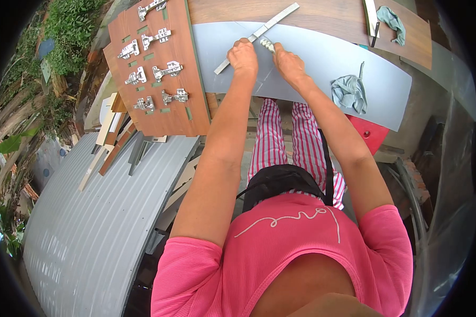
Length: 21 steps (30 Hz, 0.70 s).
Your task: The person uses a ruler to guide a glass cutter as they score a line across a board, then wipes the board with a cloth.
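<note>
A long, narrow metallic-looking strip lies slantwise over the grey sheet. My left hand is closed on this strip near its middle. Just to the right, my right hand is closed round the near end of a short, whitish twisted piece, whose far end points at the strip. What the twisted piece is made of cannot be made out. On the sheet's right part rests a crumpled grey-green cloth.
At the left, a brown board carries several metal hinges. Wood offcuts lie on a corrugated metal sheet. A second cloth is at the upper right, and a red object shows below the grey sheet.
</note>
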Each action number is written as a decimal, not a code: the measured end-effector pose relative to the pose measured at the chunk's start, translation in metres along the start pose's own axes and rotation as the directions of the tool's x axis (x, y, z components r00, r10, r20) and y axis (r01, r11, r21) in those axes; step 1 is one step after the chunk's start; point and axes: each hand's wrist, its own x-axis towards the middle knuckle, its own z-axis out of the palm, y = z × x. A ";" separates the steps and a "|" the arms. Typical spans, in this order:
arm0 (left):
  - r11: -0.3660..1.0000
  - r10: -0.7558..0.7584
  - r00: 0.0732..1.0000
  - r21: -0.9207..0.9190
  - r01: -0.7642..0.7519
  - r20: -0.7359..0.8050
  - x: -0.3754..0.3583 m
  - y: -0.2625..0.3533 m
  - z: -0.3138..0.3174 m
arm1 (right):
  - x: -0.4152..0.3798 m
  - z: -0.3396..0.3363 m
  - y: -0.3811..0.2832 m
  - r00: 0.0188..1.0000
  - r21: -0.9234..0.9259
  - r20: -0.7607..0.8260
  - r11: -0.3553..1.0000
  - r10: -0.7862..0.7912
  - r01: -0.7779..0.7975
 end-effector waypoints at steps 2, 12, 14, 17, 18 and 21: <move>1.000 0.003 1.000 0.020 -0.003 -0.008 -0.001 -0.001 0.000 | 0.018 0.004 -0.007 0.999 0.003 -0.017 0.999 -0.048 0.048; 0.999 -0.036 0.999 0.018 0.035 0.005 0.000 0.002 0.003 | -0.009 0.006 0.010 0.999 0.018 -0.022 0.999 -0.028 0.028; 0.999 -0.018 0.999 0.044 0.020 -0.043 0.001 0.000 0.012 | 0.014 0.006 -0.003 0.997 -0.001 -0.038 0.998 -0.063 0.063; 0.999 -0.005 0.998 0.048 0.007 -0.056 0.001 0.001 0.002 | 0.010 0.009 0.000 0.998 0.021 -0.046 0.998 -0.053 0.054; 0.999 -0.024 1.000 0.020 0.024 -0.014 0.000 0.002 -0.002 | -0.010 0.011 0.014 0.999 0.023 -0.035 0.999 -0.037 0.038; 0.997 -0.073 0.996 0.029 0.072 0.044 0.002 0.004 -0.001 | -0.047 0.019 0.046 1.000 -0.007 0.006 1.000 0.021 -0.020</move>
